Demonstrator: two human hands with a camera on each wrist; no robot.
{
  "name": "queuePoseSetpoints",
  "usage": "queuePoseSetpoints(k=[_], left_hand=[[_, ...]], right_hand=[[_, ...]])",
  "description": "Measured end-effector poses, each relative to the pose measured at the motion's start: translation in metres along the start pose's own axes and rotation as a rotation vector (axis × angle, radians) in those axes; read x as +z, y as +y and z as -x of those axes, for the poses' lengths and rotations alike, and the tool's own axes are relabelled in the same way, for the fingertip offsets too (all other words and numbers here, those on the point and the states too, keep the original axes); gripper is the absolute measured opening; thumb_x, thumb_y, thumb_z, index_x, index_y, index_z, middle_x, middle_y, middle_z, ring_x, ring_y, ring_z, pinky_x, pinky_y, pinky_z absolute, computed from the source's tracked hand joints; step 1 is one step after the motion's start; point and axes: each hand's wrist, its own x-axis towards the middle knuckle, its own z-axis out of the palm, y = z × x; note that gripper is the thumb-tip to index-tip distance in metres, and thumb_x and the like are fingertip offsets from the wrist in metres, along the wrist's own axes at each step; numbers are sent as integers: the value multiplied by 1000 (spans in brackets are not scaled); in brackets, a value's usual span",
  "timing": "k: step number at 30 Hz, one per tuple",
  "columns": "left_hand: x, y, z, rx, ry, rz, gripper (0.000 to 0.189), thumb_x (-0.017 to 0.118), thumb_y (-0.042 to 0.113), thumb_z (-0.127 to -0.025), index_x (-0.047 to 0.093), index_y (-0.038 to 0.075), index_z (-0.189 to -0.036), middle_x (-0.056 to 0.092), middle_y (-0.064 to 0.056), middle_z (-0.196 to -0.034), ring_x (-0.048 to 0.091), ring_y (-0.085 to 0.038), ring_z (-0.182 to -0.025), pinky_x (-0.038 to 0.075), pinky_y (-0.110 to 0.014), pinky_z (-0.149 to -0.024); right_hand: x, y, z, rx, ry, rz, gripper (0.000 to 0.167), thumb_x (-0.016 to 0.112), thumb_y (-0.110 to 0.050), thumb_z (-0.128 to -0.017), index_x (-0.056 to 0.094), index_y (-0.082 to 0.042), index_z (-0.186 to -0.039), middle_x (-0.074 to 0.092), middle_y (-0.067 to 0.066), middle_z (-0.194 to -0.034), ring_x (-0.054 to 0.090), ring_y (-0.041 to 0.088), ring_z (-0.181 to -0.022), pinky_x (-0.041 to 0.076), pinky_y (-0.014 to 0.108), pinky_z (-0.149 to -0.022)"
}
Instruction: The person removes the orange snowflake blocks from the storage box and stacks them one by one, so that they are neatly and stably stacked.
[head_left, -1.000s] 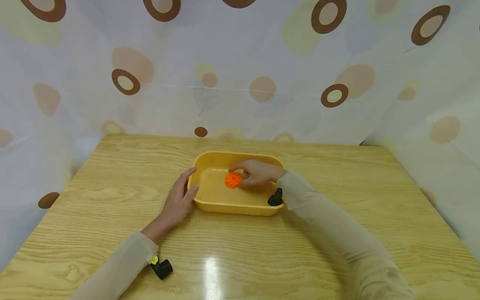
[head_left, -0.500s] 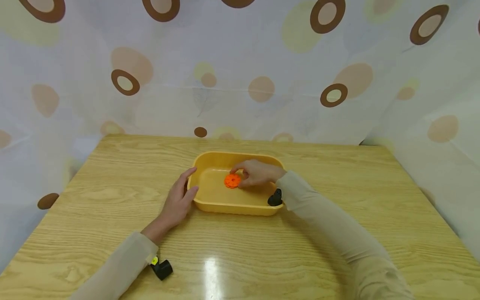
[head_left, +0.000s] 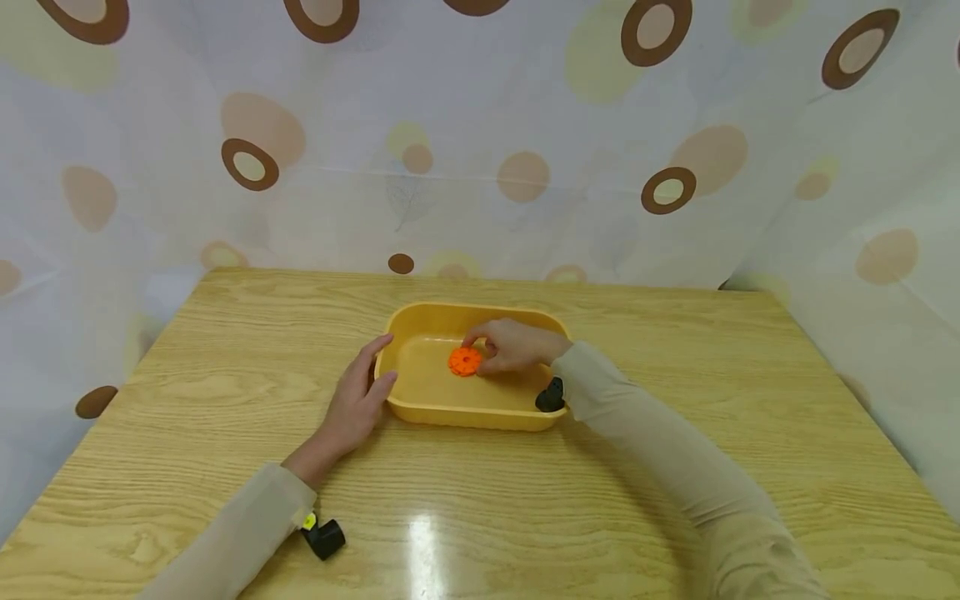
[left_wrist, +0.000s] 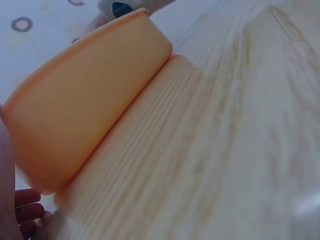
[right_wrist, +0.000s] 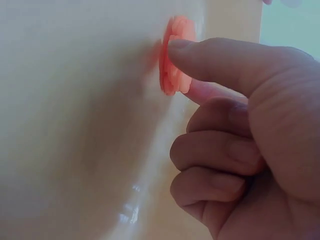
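A yellow plastic basin (head_left: 472, 417) stands on the wooden table. My left hand (head_left: 356, 404) grips its left end, thumb and forefinger over the rim; in the left wrist view several curled fingers (left_wrist: 30, 210) lie by the basin's lower outer edge. Inside the basin, my right hand (head_left: 517, 346) pinches an orange flower-shaped disc (head_left: 465, 362) between thumb and forefinger, its other fingers curled. Up close in the right wrist view, the orange disc (right_wrist: 176, 55) looks layered and stands on edge near the pale basin surface. The forefinger is mostly hidden behind the thumb and disc.
The wooden table (head_left: 480, 483) reaches back to a patterned curtain (head_left: 480, 167), which also hangs at both sides. Black camera units sit by the left wrist (head_left: 325, 539) and right wrist (head_left: 551, 396). The basin's raised walls surround my right hand.
The orange disc has turned slightly and shifted a little within my right hand's fingers; the right fingertips have closed in on it. My left hand and the basin have stayed in place.
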Motion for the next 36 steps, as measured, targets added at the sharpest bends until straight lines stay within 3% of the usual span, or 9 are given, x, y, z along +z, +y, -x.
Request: queuePoseSetpoints(k=[23, 36], left_hand=[[0, -1, 0, -10, -5, -14, 48, 47, 8, -100, 35, 0, -145, 35, -23, -150, 34, -37, -138, 27, -54, -112], [-1, -1, 1, -19, -4, -36, 48, 47, 8, -100, 35, 2, -146, 34, -23, -150, 32, -37, -140, 25, -55, -113]], right_hand=[[0, -2, 1, 2, 51, -52, 40, 66, -17, -90, 57, 0, -125, 32, -6, -57, 27, 8, -51, 26, 22, -55], [0, 0, 2, 12, 101, -87, 40, 66, -16, -90, 56, 1, -125, 34, -5, -58, 30, 9, -52, 28, 23, -59]])
